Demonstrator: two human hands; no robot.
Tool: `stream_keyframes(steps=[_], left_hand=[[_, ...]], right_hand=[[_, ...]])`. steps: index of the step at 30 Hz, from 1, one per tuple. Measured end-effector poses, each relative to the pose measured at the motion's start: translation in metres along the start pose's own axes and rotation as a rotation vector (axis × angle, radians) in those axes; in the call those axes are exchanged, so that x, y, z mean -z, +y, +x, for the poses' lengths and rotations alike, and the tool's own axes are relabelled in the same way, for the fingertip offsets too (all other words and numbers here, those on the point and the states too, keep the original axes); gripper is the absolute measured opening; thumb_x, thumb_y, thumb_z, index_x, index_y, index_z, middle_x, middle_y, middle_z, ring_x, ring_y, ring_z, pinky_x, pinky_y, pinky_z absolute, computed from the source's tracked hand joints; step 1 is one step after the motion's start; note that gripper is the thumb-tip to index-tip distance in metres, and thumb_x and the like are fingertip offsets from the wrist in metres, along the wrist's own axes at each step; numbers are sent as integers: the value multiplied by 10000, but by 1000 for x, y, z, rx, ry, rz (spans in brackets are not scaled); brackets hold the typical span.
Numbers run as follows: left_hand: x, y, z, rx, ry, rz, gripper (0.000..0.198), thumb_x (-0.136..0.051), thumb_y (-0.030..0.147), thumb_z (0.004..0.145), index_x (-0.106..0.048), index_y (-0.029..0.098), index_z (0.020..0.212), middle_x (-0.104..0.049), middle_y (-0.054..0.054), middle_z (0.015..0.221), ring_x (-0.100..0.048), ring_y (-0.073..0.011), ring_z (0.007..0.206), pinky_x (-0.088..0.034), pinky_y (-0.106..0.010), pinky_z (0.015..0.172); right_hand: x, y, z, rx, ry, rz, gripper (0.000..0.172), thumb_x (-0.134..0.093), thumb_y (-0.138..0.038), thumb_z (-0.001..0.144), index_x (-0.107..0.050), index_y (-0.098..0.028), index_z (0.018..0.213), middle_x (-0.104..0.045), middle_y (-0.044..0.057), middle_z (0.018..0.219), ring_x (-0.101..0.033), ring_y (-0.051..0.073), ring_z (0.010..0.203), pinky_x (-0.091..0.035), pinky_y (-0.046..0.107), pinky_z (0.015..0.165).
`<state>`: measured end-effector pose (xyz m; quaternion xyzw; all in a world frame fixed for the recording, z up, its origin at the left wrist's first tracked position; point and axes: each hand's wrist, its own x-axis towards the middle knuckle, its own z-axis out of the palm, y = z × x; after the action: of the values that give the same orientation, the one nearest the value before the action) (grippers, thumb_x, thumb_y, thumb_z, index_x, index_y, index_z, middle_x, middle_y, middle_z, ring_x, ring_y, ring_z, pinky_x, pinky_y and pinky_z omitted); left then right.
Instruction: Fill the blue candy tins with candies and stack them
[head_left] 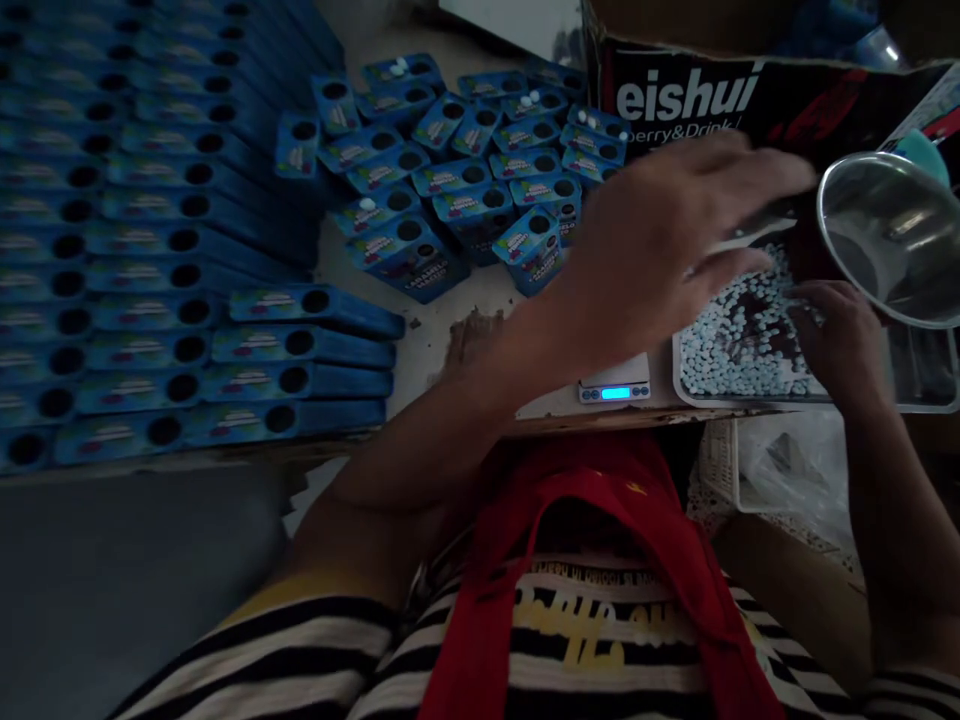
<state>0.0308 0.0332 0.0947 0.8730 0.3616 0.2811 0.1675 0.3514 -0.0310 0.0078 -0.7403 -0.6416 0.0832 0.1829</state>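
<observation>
My left hand (660,235) is stretched across to the right, above the scale and the near edge of the tray. Its fingers reach toward a shiny metal bowl (892,240), with the thumb apart; motion smears it a little. Small pale candies (709,355) are spread in a clear shallow tray (679,393). Among them, at the tray's right part, my right hand (844,335) has its fingers bent down; what they pinch, if anything, is hidden. A small digital scale (615,392) with a lit blue display stands left of the tray, partly covered by my left forearm.
Several upright blue boxes (411,262) with dark round holes stand behind the scale, a few with white candies on top. Rows of similar blue boxes (300,378) fill the left. A black printed carton (682,95) stands at the back; a plastic basket (724,460) sits below the table edge.
</observation>
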Motion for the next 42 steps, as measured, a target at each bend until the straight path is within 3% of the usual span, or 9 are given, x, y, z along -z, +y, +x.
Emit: stream_keyframes(steps=[4, 7, 10, 13, 17, 24, 29, 35, 42], left_hand=[[-10, -69, -81, 174, 368, -92, 344, -839, 448, 1046, -775, 235, 1308, -850, -18, 1251, -807, -213, 1185, -640, -423, 1117], [-39, -106, -142, 323, 400, -286, 761, -914, 633, 922, -626, 260, 1520, -787, -89, 1394, -777, -310, 1274, -653, -499, 1099], [-75, -109, -169, 341, 334, -253, 1029, -967, 708, 803, -517, 252, 1608, -704, -154, 1526, -698, -374, 1406, -618, -540, 1142], [-103, -98, -160, 306, 263, -271, 798, -928, 631, 877, -617, 236, 1498, -743, -140, 1459, -723, -341, 1349, -619, -500, 1124], [-116, -93, -134, 286, 175, -370, 372, -849, 427, 991, -738, 233, 1288, -819, -74, 1235, -783, -261, 1148, -629, -404, 1030], [-88, -95, -111, -47, 157, -218, 232, -671, 246, 1080, -770, 233, 1290, -817, -83, 1191, -727, -256, 1070, -596, -422, 994], [-66, -84, -104, -335, 223, 92, 325, -565, 235, 1165, -752, 342, 1409, -793, -35, 1336, -681, -249, 1224, -490, -483, 1189], [-93, -95, -107, -199, 294, -20, 335, -607, 407, 1156, -725, 327, 1459, -785, -53, 1252, -653, -270, 1083, -537, -462, 986], [-102, -89, -108, -81, 239, 8, 338, -640, 491, 1126, -767, 347, 1404, -788, -63, 1255, -670, -286, 1078, -531, -482, 992]], right_hand=[[-5, 12, -14, -84, 63, 46, 212, -728, -294, 946, -853, -205, 1091, -817, 195, 1245, -752, 356, 1147, -576, 532, 1030], [-24, -13, -15, -148, -45, 368, 211, -815, -368, 908, -835, -228, 1065, -829, 127, 1124, -765, 286, 976, -590, 456, 908], [-43, -56, -6, -181, -182, 694, 288, -831, -464, 931, -779, -261, 1128, -799, 64, 1011, -740, 226, 854, -596, 386, 794], [-56, -93, -1, -315, -423, 914, 386, -787, -614, 972, -711, -263, 1114, -772, 48, 915, -732, 207, 753, -618, 356, 705], [-64, -113, -8, -476, -618, 968, 553, -737, -772, 974, -683, -245, 1133, -820, 110, 981, -824, 271, 902, -706, 427, 835], [-64, -119, -21, -662, -611, 1138, 501, -596, -691, 1099, -726, -209, 1139, -855, 147, 1133, -848, 287, 1025, -714, 477, 984], [-74, -122, -26, -646, -577, 1484, 387, -574, -546, 1151, -758, -207, 1108, -863, 102, 1111, -834, 231, 1002, -715, 383, 950], [-76, -127, -33, -648, -523, 1657, 230, -685, -404, 1109, -765, -204, 1027, -858, 91, 1103, -819, 223, 1077, -708, 358, 1006], [-66, -117, -33, -640, -535, 1597, 43, -854, -187, 946, -815, -174, 960, -860, 53, 1050, -825, 162, 1003, -713, 270, 985]])
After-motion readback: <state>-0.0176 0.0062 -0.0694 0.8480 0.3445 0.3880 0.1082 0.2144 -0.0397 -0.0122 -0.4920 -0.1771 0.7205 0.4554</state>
